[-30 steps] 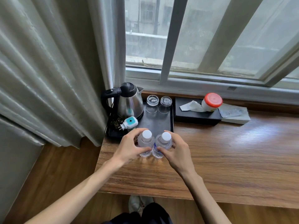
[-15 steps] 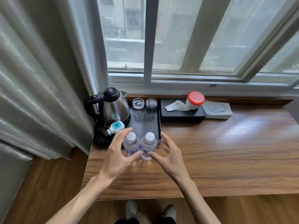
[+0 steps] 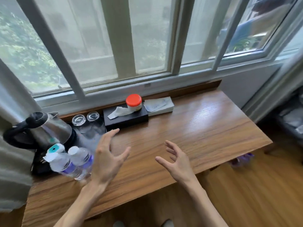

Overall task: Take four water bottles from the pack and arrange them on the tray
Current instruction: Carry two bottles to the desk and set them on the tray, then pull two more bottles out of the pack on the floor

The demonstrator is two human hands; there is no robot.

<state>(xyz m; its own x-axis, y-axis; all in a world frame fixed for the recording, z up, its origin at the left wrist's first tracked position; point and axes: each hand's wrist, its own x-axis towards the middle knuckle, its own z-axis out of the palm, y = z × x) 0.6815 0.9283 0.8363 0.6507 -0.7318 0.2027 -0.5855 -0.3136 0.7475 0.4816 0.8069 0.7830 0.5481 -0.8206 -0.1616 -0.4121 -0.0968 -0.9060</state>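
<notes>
Both hands empty, fingers spread.
Two water bottles (image 3: 72, 163) stand upright (caps up) just left of the left hand (image 3: 106, 161); right hand (image 3: 178, 163) well apart.

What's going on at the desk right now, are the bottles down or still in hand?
Both hands are empty and open above the wooden desk: the left hand hovers just right of two water bottles, the right hand is well clear. The two bottles stand side by side at the near edge of the black tray, by the kettle and two upturned glasses. No other bottles show on the tray.
</notes>
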